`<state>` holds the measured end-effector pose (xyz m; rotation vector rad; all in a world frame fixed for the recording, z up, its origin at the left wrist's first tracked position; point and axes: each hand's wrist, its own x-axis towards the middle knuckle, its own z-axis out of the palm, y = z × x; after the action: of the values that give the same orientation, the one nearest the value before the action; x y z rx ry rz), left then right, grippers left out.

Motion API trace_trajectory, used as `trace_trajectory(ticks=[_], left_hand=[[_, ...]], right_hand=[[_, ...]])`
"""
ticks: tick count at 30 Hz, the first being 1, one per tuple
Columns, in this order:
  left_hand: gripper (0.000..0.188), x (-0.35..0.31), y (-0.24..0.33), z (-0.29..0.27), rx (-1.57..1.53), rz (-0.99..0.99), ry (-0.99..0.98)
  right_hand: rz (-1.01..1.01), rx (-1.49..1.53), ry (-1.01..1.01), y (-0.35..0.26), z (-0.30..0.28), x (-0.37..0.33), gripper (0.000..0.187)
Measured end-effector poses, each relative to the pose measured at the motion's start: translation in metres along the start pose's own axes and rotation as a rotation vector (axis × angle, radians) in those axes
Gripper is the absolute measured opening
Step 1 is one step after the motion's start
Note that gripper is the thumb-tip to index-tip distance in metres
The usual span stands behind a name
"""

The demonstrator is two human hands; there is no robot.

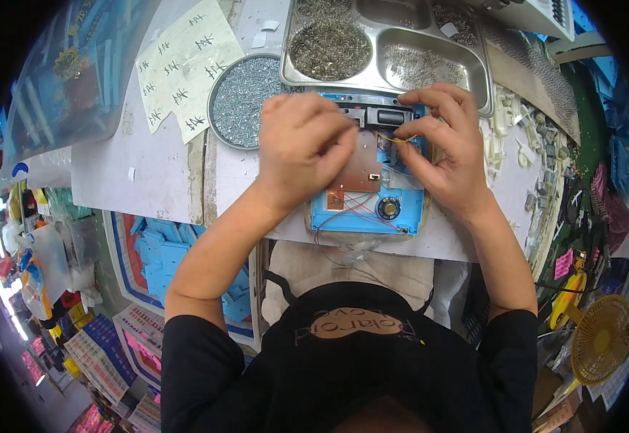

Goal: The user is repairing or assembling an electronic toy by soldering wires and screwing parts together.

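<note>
A light-blue plastic housing [411,201] lies open on the table in front of me. In it are a small round black speaker [388,208], a brown circuit board [358,167] and thin coloured wires. Across its far end runs a black part [389,117] with a dark window. My left hand [296,148] is closed at the left of the black part and the board; whatever its fingertips hold is hidden. With thumb and a finger, my right hand [448,148] pinches a thin yellow wire [395,139] near the board, another finger reaching to the far edge.
A round tin of small silvery screws [241,101] stands left of the housing. Behind is a steel compartment tray [377,58] with small metal parts. White plastic pieces [504,115] lie at right, a marked paper sheet [184,68] at left. Blue panels [163,254] fill a lower box.
</note>
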<state>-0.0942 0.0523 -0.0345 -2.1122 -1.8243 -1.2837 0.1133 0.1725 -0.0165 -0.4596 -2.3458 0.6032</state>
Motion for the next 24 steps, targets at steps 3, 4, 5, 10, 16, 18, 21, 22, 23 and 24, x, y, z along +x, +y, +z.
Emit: trace_trajectory(ticks=[3,4,5,10,16,18,21,22,23,24], left_hand=[[0.019,-0.013,-0.011,-0.001,0.171,-0.216,-0.01],[0.03,-0.016,-0.008,-0.001,0.217,-0.22,0.051],[0.031,-0.012,0.006,0.002,0.173,-0.187,0.164],[0.035,0.003,0.064,-0.002,-0.126,-0.175,-0.011],[0.02,0.017,0.046,0.016,-0.143,-0.114,-0.141],[0.018,0.02,0.046,0.02,-0.208,-0.114,-0.081],[0.015,0.02,0.044,0.028,-0.343,-0.091,-0.081],[0.014,0.021,0.045,0.027,-0.361,-0.152,-0.121],[0.013,0.022,0.047,0.025,-0.38,-0.213,-0.162],[0.012,0.023,0.048,0.024,-0.399,-0.273,-0.205]], right_hand=[[0.011,-0.005,0.016,0.002,0.001,-0.004,0.016],[0.016,-0.006,0.02,0.002,0.0,-0.005,0.016],[0.023,-0.012,0.022,0.003,0.001,-0.008,0.016],[0.039,0.037,0.023,0.002,-0.002,-0.009,0.016],[0.077,0.126,0.068,0.002,-0.01,-0.01,0.017],[0.085,0.142,0.064,0.003,-0.013,-0.011,0.017],[0.111,0.186,0.091,0.005,-0.014,-0.015,0.016],[0.108,0.185,0.085,0.006,-0.015,-0.016,0.016],[0.107,0.182,0.078,0.006,-0.016,-0.018,0.017],[0.107,0.178,0.073,0.007,-0.018,-0.02,0.018]])
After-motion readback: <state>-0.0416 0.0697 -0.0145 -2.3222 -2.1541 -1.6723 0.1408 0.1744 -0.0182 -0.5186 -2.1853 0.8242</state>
